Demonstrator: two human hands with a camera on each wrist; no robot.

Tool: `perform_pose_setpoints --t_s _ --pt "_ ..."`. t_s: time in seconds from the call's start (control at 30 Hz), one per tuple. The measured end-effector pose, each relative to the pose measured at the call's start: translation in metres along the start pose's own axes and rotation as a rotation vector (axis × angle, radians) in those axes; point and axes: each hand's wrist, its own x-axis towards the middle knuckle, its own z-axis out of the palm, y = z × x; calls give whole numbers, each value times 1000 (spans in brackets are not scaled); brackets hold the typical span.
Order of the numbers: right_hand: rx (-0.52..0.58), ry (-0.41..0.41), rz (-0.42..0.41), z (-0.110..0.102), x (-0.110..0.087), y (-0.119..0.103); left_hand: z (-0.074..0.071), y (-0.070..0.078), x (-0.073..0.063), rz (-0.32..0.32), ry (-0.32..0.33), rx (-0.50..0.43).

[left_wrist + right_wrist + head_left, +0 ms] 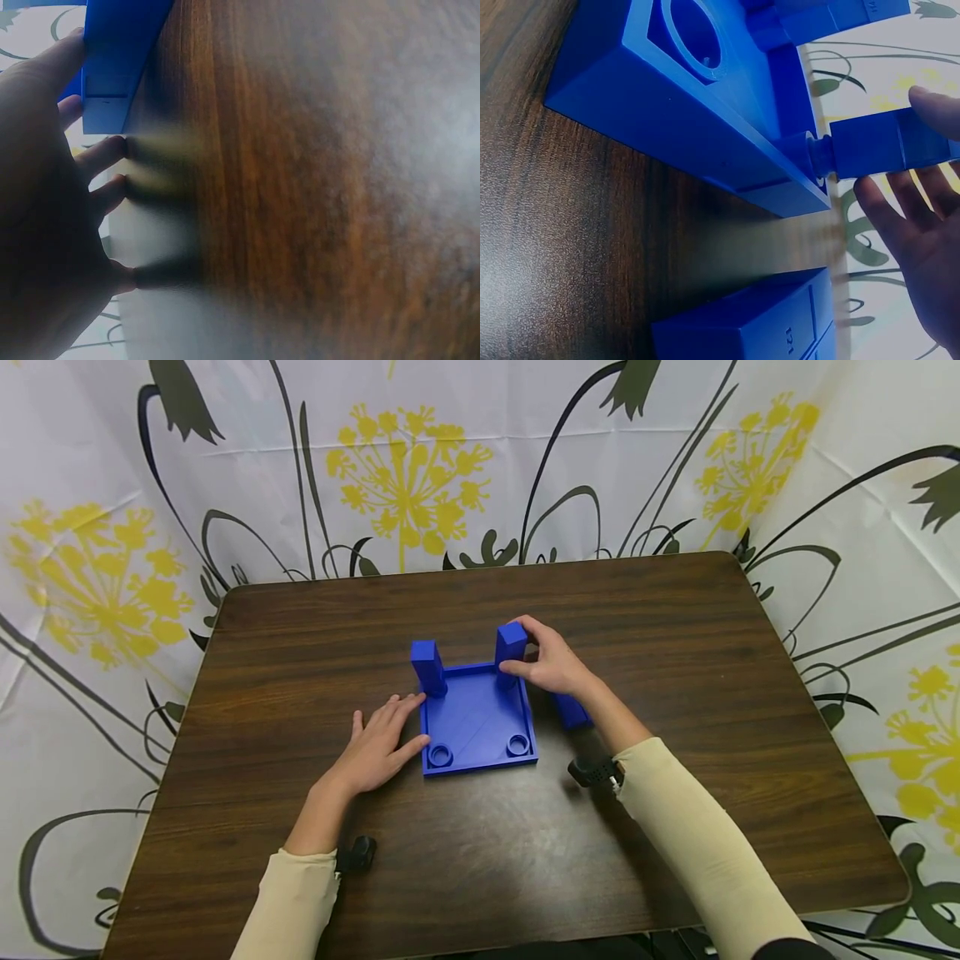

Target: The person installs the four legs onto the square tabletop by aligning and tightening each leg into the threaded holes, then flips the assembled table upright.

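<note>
A shallow blue square tray (480, 718) lies on the table, with round sockets at its two near corners. One blue square post (428, 668) stands upright in the far left corner. My right hand (557, 662) grips a second blue post (870, 146) between thumb and fingers at the far right corner. In the right wrist view its narrow neck shows at the corner socket (804, 154). My left hand (377, 745) has its fingers spread, the thumb and index fingertip touching the tray's left wall.
Beside the tray on the right, another blue block (572, 712) lies on the table, partly behind my right forearm. The brown wood-grain table (300, 635) reaches back to a flower-patterned curtain (450, 460).
</note>
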Motion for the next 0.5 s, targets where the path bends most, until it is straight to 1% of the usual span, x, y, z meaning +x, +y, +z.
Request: perform_pose_setpoints --t_s 0.27,0.5 --pt "-45 44 35 2 -1 -3 -1 1 0 -6 0 -3" --pt "-111 91 59 5 -2 -4 0 0 0 -5 1 -6"
